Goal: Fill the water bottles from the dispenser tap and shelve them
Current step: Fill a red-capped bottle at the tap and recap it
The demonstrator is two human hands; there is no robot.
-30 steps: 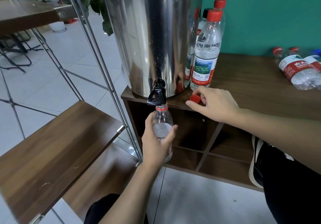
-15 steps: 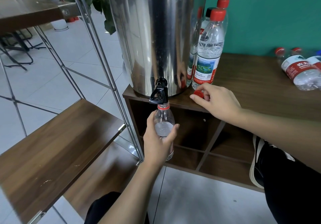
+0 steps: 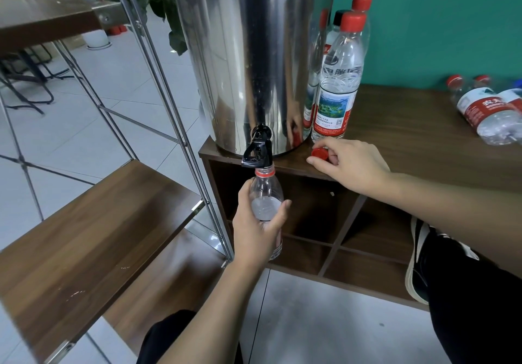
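Observation:
A steel water dispenser stands on a brown wooden cabinet. Its black tap juts over the cabinet's front edge. My left hand grips a clear uncapped bottle upright, its red-ringed mouth right under the tap. My right hand rests on the cabinet top and pinches a red cap between thumb and fingers. Three capped bottles stand beside the dispenser.
Several bottles lie on their sides at the cabinet's far right. A metal-framed rack with wooden shelves stands to the left. Open cubbies sit under the cabinet top. My shoe is near the lower right cubby.
The view has shifted slightly. My right hand's fingers have closed around the red cap on the cabinet top. The left hand still holds the bottle under the tap.

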